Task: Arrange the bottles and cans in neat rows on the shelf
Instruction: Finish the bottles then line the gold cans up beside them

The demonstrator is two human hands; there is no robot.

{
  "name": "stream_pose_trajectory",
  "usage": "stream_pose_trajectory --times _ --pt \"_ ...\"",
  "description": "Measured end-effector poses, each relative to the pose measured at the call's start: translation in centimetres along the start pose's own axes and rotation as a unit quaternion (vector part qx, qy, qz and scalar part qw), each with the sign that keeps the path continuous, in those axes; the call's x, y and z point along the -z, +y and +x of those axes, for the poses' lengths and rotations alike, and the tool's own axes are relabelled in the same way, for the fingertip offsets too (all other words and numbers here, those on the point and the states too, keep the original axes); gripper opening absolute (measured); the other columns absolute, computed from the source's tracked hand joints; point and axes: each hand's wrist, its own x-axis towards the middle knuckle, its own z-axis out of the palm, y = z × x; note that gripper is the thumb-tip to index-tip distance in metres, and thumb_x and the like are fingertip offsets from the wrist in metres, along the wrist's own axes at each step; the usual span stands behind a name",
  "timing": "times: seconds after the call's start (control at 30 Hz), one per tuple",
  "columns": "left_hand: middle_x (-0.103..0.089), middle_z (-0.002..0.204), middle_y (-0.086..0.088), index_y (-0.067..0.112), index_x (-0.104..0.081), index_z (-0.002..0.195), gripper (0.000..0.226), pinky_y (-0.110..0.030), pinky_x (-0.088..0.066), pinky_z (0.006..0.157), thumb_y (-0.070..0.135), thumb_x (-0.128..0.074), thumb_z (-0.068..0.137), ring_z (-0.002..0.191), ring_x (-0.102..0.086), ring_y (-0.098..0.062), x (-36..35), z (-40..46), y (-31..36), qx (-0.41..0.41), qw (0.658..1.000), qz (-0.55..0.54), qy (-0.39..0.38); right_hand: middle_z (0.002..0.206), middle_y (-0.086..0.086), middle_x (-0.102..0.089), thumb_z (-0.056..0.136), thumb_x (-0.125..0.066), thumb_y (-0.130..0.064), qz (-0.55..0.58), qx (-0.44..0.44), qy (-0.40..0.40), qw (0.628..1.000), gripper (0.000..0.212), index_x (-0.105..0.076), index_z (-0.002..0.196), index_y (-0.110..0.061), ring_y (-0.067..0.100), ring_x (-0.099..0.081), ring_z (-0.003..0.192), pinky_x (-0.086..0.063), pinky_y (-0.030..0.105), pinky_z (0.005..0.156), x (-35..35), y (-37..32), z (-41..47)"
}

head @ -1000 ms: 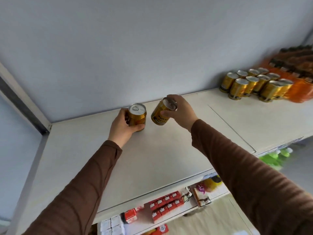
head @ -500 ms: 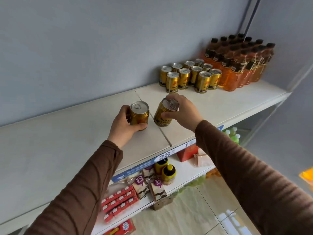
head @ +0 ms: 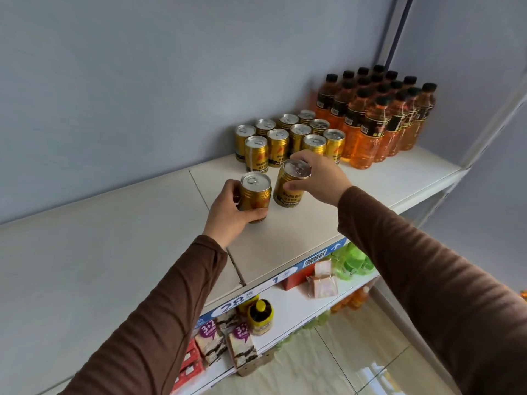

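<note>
Two gold cans: held over the white top shelf (head: 385, 178), one in each hand, just in front of the stocked group.
Left hand (head: 228, 209): wrapped round the side of the upright left can (head: 255, 195), whose base is at the shelf surface.
Right hand (head: 319, 178): curled over the rim of the right can (head: 291, 185), which is tilted.
Stocked gold cans (head: 291, 135): set in rows against the wall.
Orange bottles (head: 379, 112): grouped to their right.
Lower shelf (head: 288, 309): snack packets and a yellow jar (head: 260, 316) are seen.
</note>
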Motion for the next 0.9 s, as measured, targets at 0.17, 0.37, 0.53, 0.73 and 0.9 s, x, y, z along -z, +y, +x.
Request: stream_pose_trajectory --times 0.17,0.37,0.53,0.73,0.9 --pt "-0.062 0.116 0.005 0.026 -0.050 0.117 0.068 -0.030 -0.049 0.086 0.040 -0.089 0.064 0.108 -0.058 -0.016 -2.3 3.0 0.5 0.016 1.000 0.000 0.013 0.120 0.001 -0.062 0.073 -0.083 -0.042 -0.052 0.018 -0.026 0.998 0.067 -0.053 0.131 -0.026 0.023 -0.054 0.111 -0.053 0.041 0.088 1.4 1.9 4.0" --pt "-0.063 0.117 0.006 0.025 -0.050 0.119 0.069 -0.026 -0.049 0.084 0.036 -0.090 0.064 0.107 -0.058 -0.012 -5.2 6.3 1.0 0.048 0.997 -0.017 0.063 0.110 -0.002 -0.060 0.072 -0.083 -0.040 -0.116 0.103 -0.064 0.986 0.066 -0.054 0.130 -0.025 0.021 -0.048 0.108 -0.047 0.037 0.085 2.1 4.0 9.0" --pt "-0.063 0.114 0.006 0.025 -0.052 0.114 0.064 -0.031 -0.050 0.084 0.033 -0.091 0.063 0.105 -0.059 -0.014 -7.6 8.2 1.4 0.080 0.989 0.005 0.124 0.111 0.002 -0.059 0.073 -0.082 -0.042 -0.135 0.171 -0.107 0.970 0.066 -0.053 0.128 -0.021 0.020 -0.046 0.104 -0.050 0.044 0.089 2.2 5.4 12.0" --pt "-0.062 0.113 0.008 0.027 -0.050 0.114 0.065 -0.023 -0.045 0.079 0.031 -0.091 0.064 0.105 -0.058 -0.013 -8.7 9.4 1.2 0.113 0.980 0.018 0.161 0.104 0.000 -0.064 0.074 -0.077 -0.051 -0.150 0.228 -0.124 0.954 0.061 -0.054 0.123 -0.021 0.023 -0.043 0.111 -0.033 0.033 0.071 1.5 6.5 14.3" --pt "-0.063 0.118 0.004 0.026 -0.050 0.119 0.069 -0.032 -0.048 0.089 0.030 -0.091 0.064 0.108 -0.058 -0.016 -8.5 10.1 1.0 0.121 0.979 0.023 0.163 0.090 0.000 -0.053 0.071 -0.079 -0.053 -0.125 0.228 -0.092 0.961 0.066 -0.053 0.121 -0.017 0.021 -0.040 0.093 -0.031 0.033 0.070 1.0 7.1 14.7"
